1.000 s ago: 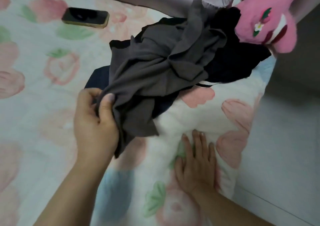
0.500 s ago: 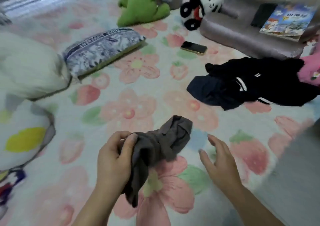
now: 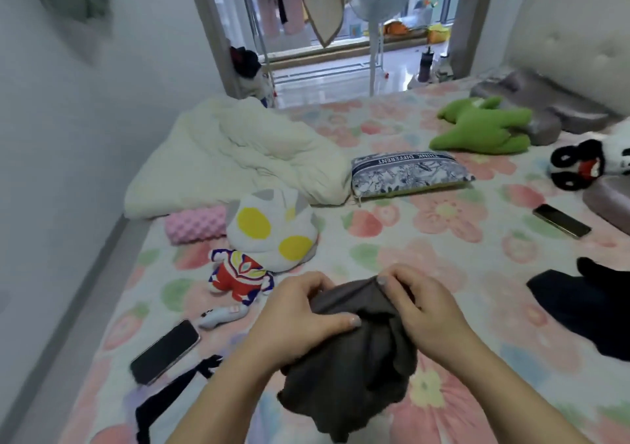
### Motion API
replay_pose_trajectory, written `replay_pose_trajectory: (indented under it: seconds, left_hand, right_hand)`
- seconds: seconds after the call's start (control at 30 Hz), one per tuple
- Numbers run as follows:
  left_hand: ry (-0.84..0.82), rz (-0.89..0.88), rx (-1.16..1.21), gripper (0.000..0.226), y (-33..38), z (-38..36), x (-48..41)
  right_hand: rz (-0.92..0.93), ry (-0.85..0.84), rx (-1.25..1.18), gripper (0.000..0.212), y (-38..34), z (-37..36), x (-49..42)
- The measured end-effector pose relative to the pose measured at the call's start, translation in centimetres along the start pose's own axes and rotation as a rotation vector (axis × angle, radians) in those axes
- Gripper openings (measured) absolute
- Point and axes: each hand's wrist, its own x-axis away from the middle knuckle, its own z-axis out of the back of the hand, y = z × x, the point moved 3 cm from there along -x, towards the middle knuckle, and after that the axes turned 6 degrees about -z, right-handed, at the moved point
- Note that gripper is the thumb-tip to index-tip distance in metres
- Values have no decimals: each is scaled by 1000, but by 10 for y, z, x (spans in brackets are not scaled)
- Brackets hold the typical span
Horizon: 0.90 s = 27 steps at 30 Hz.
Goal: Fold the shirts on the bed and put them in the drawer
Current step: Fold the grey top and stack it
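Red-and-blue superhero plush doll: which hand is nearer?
Left. The left hand grips the crumpled grey shirt just right of the doll; the right hand holds it farther right.

The shirt (image 3: 354, 368) is at the near centre of the bed (image 3: 426, 246), gripped by the left hand (image 3: 300, 314) on its left side and the right hand (image 3: 419, 307) on its right. Left of the hands, a phone (image 3: 165, 351) lies near the bed's left edge, with a figure plush (image 3: 269, 235) behind it. Behind that plush, a quilt (image 3: 238, 157) occupies the far left, and a small pillow (image 3: 409, 174) lies just beside it on the right. At the right edge there is a garment pile (image 3: 593, 307), with a second phone (image 3: 561, 220) behind it and a panda plush (image 3: 576, 164) further back
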Motion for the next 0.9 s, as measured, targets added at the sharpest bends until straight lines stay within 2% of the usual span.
replay_pose_trajectory:
  seconds: [0.07,0.17,0.2,0.27,0.4,0.5,0.57,0.63,0.7,0.73,0.8,0.83,0.87,0.9]
  left_hand:
    - [66,13,72,22,-3,24,10]
    - [69,6,474,12,0,38,23]
    - [68,-2,568,6,4,39,26]
    - [119,-37,642,22,9,40,32]
    - [301,-111,568,27,16,48,38]
    - [355,-154,513,27,15,60,43]
    - [391,-122,523,26,14,70,46]
    - [444,-83,445,28,10,80,44]
    - [485,-14,160,22,8,86,41]
    - [452,-8,-61,21,13,85,39]
    - [226,-120,-299,52,37,71,32]
    - [112,-217,-273,64,51,58,27]
    - [26,-293,-189,63,68,46,25]
    - [-10,-357,-92,50,82,37,21]
  right_hand:
    - [42,-42,-24,24,-27,-5,0]
    - [24,-155,-124,13,-52,-13,4]
    - [37,-175,-101,23,-57,-15,7]
    - [90,-150,12,26,-63,-17,11]
    - [147,-39,185,15,-64,-9,16]
    - [87,39,269,17,-54,8,19]
    - [15,100,239,30,-47,22,21]
    - [-41,142,141,27,-45,36,21]
    - [-75,141,-36,17,-54,43,18]
    - [-58,137,-77,17,-63,44,17]
    - [31,113,-36,22,-85,42,12]
    - [74,88,5,23,-96,40,10]
    - [100,67,33,21,-105,38,8]
    - [107,60,45,18,-111,40,6]
